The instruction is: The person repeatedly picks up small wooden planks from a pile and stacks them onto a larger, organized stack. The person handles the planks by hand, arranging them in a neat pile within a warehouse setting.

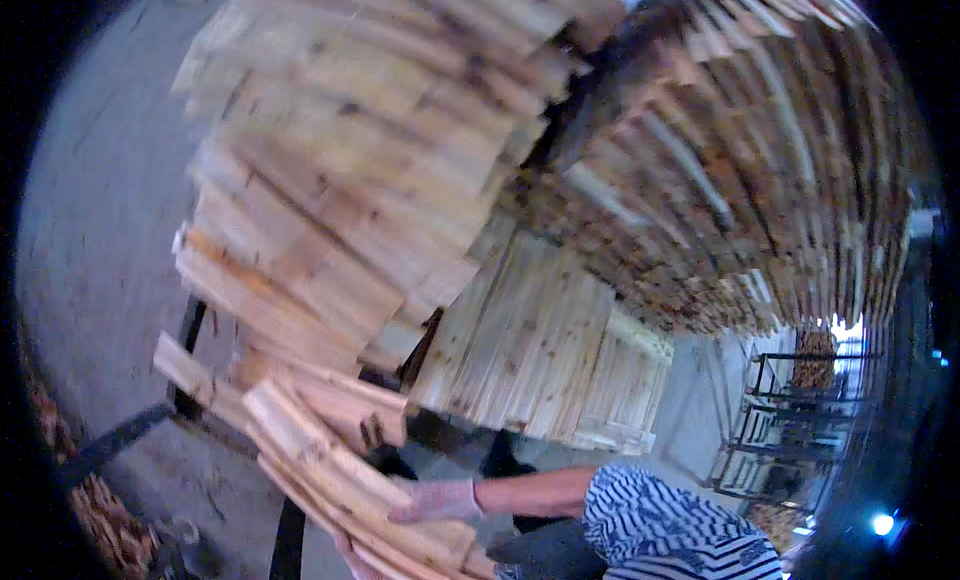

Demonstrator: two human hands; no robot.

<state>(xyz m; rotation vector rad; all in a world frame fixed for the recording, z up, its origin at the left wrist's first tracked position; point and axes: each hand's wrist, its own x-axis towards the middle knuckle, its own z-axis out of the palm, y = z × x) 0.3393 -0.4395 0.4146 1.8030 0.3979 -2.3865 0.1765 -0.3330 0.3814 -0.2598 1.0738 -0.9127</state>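
I'm seeing a grey concrete floor (100,210) on the left, blurred by motion. Black metal frame (185,350) stands on it under the lumber. Tall stacks of pale rough-sawn wooden planks (370,150) fill the centre; a second wall of stacked board ends (740,170) curves along the right. Black metal racks (790,410) sit further back right, bright light behind them.

Bundle of pale rough wooden slats (340,460) sits at lower centre-left, tilted, ends splintered and uneven, just below the big stack.

Right hand (440,500), in a light knit glove, lies flat on top of the bundle, fingers spread, not clenched. Striped blue-white sleeve (660,520) behind it. Left hand (355,558) only a sliver under the bundle at the bottom edge; grip can't be told.
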